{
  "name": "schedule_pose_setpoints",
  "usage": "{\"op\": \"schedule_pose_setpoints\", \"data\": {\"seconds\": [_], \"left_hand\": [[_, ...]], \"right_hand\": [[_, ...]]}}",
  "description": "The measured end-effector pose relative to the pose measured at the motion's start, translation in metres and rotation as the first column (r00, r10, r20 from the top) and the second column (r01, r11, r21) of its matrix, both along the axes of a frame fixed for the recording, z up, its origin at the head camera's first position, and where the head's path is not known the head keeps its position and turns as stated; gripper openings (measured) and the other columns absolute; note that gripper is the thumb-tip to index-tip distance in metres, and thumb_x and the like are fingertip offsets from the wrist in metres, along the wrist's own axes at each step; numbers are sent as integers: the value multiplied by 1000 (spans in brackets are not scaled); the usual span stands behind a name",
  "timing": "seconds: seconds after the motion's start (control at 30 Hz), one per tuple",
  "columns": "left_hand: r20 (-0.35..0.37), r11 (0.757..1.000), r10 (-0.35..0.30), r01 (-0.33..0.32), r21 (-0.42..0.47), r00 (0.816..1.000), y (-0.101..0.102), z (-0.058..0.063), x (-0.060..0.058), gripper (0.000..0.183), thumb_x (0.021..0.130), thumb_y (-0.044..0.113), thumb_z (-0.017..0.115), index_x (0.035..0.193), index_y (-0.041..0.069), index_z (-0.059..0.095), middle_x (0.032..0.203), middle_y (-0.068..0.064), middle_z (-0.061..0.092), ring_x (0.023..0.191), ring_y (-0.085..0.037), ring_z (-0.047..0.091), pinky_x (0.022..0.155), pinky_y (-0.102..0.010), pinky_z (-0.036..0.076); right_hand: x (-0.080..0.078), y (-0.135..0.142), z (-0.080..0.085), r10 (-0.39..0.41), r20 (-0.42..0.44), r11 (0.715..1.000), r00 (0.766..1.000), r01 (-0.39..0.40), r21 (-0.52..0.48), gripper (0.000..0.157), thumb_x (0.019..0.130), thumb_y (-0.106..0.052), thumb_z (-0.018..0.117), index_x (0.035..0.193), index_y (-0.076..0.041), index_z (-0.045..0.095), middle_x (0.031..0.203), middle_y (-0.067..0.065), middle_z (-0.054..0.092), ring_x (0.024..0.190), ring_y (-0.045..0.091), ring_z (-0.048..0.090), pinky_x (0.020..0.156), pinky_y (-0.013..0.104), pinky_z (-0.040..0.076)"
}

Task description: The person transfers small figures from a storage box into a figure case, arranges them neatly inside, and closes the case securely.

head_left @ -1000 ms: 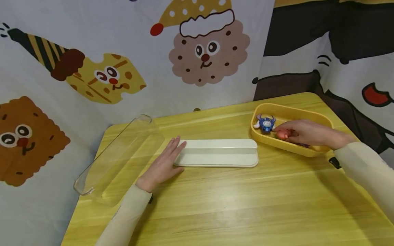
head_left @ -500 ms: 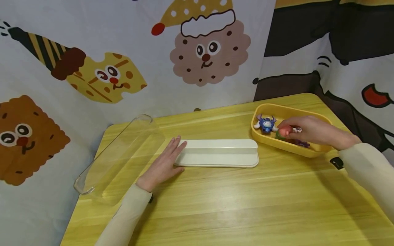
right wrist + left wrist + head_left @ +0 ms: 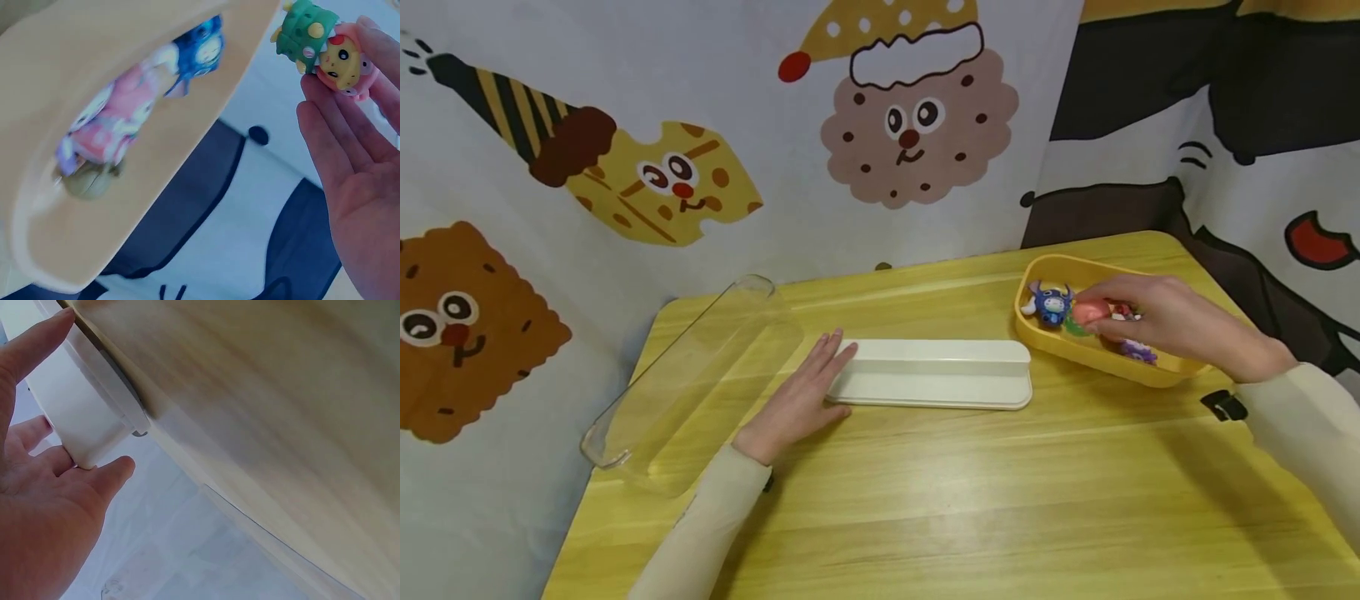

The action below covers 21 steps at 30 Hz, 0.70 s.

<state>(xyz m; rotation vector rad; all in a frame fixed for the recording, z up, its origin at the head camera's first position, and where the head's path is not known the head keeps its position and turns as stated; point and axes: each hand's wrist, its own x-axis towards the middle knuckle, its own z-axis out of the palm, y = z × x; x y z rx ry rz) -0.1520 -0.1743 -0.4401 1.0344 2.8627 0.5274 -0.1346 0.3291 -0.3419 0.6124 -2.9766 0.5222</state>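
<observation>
My right hand (image 3: pixel 1180 321) pinches a small toy figurine (image 3: pixel 340 59) between thumb and fingers. It has a pink body, a yellow face and a green spiked hat. In the head view hand and figurine overlap the yellow bin (image 3: pixel 1093 360); the right wrist view shows them beside its rim. A blue horned figurine (image 3: pixel 1052 306) and a purple one (image 3: pixel 1138 351) lie in the bin, among several toys. My left hand (image 3: pixel 797 400), fingers extended, rests at the left end of a white stepped stand (image 3: pixel 925 387). The left wrist view shows fingertips along the stand's end (image 3: pixel 81 400).
A clear plastic cover (image 3: pixel 692 392) lies at the left of the wood-grain table (image 3: pixel 962 500). Behind the table hangs a curtain (image 3: pixel 760 108) printed with cartoon snacks. The yellow bin is near the table's back right corner.
My right hand has drawn the figurine up and slightly toward me, turning it so that more of its green part shows. My left hand has stayed at the white stand's end.
</observation>
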Motion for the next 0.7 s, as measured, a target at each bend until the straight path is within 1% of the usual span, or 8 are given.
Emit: {"op": "schedule_pose_setpoints", "data": {"seconds": [0.1, 0.17, 0.23, 0.3, 0.43, 0.5, 0.57, 0.7], "left_hand": [[-7, 1000, -1, 1, -2, 1000, 0, 3, -1, 95, 87, 21, 87, 163, 6, 31, 171, -20, 16, 157, -37, 15, 123, -53, 29], [-6, 1000, 2, -2, 1, 1000, 0, 5, -2, 91, 88, 22, 86, 162, 7, 34, 170, -20, 19, 156, -37, 18, 124, -52, 28], [-5, 1000, 0, 0, -1, 1000, -1, 8, -4, 87, 89, 22, 84, 161, 8, 37, 169, -19, 22, 156, -36, 21, 124, -51, 29], [-4, 1000, -6, 6, -1, 1000, -1, 10, -5, 84, 91, 22, 83, 160, 8, 38, 168, -19, 24, 155, -36, 23, 124, -50, 29], [-8, 1000, -26, 26, 2, 1000, -4, 10, -8, 82, 92, 20, 82, 160, 7, 39, 168, -19, 25, 155, -37, 25, 123, -51, 30], [-15, 999, -36, 36, 12, 999, -5, 10, -9, 81, 91, 18, 83, 159, 7, 40, 168, -19, 27, 154, -37, 26, 122, -51, 32], [-29, 999, -46, 46, 9, 999, -6, 9, -10, 82, 90, 16, 83, 159, 7, 40, 168, -19, 28, 154, -37, 28, 121, -51, 34], [-56, 998, -61, 61, 0, 997, -8, 8, -12, 84, 88, 15, 85, 159, 8, 41, 167, -18, 30, 152, -36, 32, 120, -50, 37]], "right_hand": [[3, -11, 2, 11, -74, 1000, 997, -13, -20, 42, 83, -24, 90, 120, -11, 74, 106, -2, 72, 86, 15, 59, 75, 37, 58], [5, -20, 2, 18, -131, 999, 991, -23, -34, 41, 80, -25, 92, 115, -11, 75, 101, -3, 71, 83, 13, 58, 72, 34, 56], [5, -30, 2, 30, -168, 998, 985, -40, -56, 39, 78, -24, 93, 110, -12, 75, 97, -5, 70, 82, 12, 57, 72, 27, 54], [6, -40, 2, 33, -175, 995, 984, -49, -91, 37, 77, -23, 94, 107, -13, 75, 95, -7, 68, 83, 10, 58, 73, 20, 53], [7, -62, 2, 55, -166, 983, 985, -83, -162, 38, 80, -24, 92, 110, -12, 73, 97, -5, 67, 85, 13, 61, 76, 10, 51], [7, -74, 2, 59, -157, 974, 986, -92, -205, 36, 81, -24, 91, 110, -11, 73, 96, -4, 67, 84, 13, 63, 75, 10, 52], [7, -86, 0, 55, -154, 967, 986, -92, -239, 35, 84, -25, 90, 109, -10, 73, 96, -2, 68, 83, 14, 64, 73, 13, 54], [8, -112, -3, 24, -108, 954, 994, -55, -295, 34, 87, -29, 87, 109, -8, 72, 97, 0, 69, 85, 16, 66, 74, 28, 58]]}}
